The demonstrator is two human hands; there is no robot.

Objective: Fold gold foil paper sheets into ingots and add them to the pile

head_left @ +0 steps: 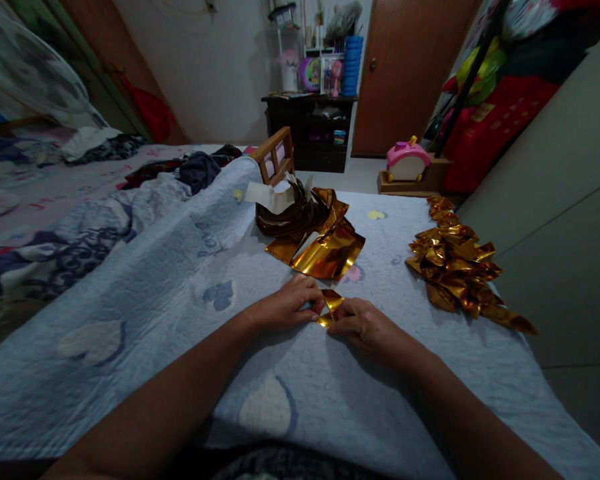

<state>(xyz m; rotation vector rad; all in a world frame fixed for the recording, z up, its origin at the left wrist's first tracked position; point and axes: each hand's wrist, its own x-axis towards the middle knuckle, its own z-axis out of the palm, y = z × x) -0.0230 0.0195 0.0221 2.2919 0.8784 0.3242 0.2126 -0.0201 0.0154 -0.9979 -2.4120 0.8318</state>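
Note:
Between my two hands is a small piece of gold foil paper (334,300), bent so that a gap shows inside it. My left hand (300,301) pinches its left side, fingers curled. On the right side, my right hand (361,323) grips it between thumb and fingers. Both hands rest low over the light blue quilt (280,360). Just beyond them lies a loose stack of gold foil sheets (327,253), fanned out, with dark curled layers and a pale strip at its back. To the right sits a heap of folded gold foil pieces (455,260).
A wooden frame (275,157) stands at the quilt's far edge. Behind are a dark cabinet (307,130) and a pink toy case (408,162). Rumpled clothes (180,172) and a white fan (35,73) are at left. A pale panel (570,233) borders the right.

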